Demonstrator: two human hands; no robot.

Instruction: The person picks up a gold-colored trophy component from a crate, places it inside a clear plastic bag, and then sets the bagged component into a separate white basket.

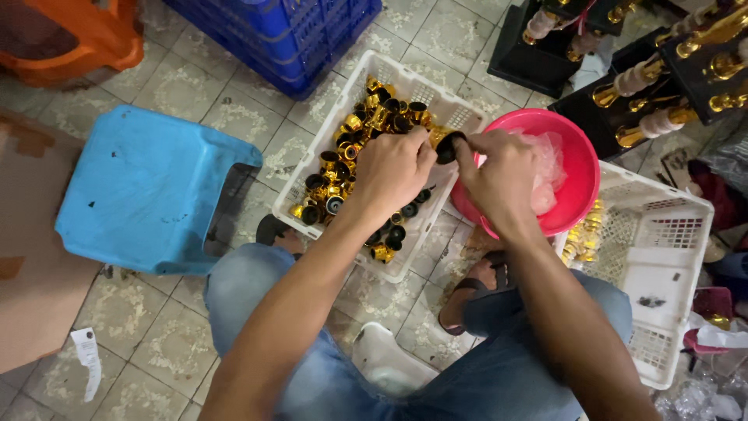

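Observation:
My left hand (392, 170) hovers over a white plastic basket (312, 160) filled with several small gold and black round caps (366, 117). Its fingers are closed, pinching toward a small black cap (447, 147). My right hand (501, 168) meets it from the right and also grips that black cap between thumb and fingers. Both hands sit above the gap between the white basket and a pink bowl (580, 168).
A clear plastic bag (549, 164) lies in the pink bowl. A second white basket (662, 257) stands at right with gold pieces (584, 238). A blue stool (148, 187), a blue crate (288, 35), an orange seat (70, 35) and black-and-gold trophies (662, 70) surround me.

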